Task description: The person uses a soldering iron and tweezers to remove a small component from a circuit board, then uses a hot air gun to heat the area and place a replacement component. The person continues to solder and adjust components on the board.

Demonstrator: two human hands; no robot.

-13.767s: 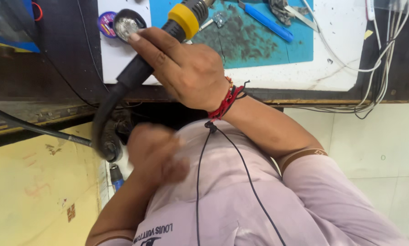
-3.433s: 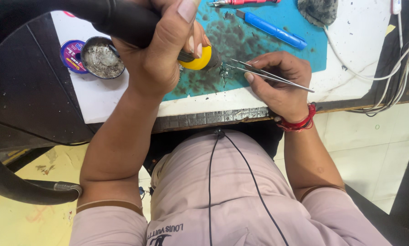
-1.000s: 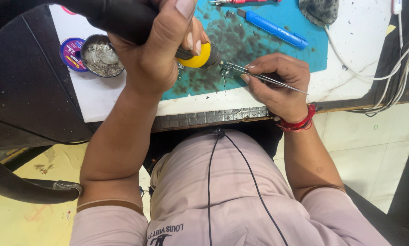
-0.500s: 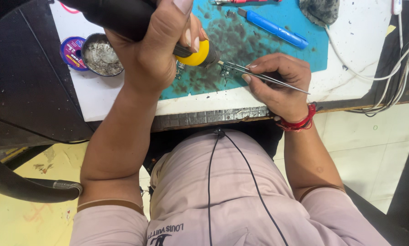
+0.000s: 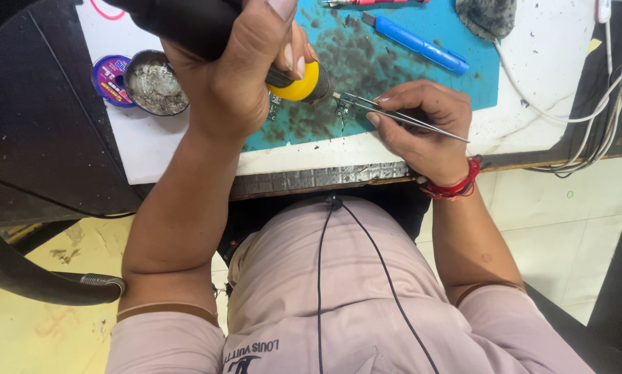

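Steel tweezers lie slantwise, pinched in the right hand, tips on a small circuit board; the left hand, fist clamped on the hot-air handle, aims its nozzle at that board from the left, just beside it.

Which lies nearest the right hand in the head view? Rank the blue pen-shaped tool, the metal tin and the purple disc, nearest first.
From the right hand:
1. Blue pen-shaped tool, just beyond it on the teal mat.
2. Metal tin, far left.
3. Purple disc, left of the tin.

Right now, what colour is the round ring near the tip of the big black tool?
Yellow. The ring shows best in the head view, just past the left hand.
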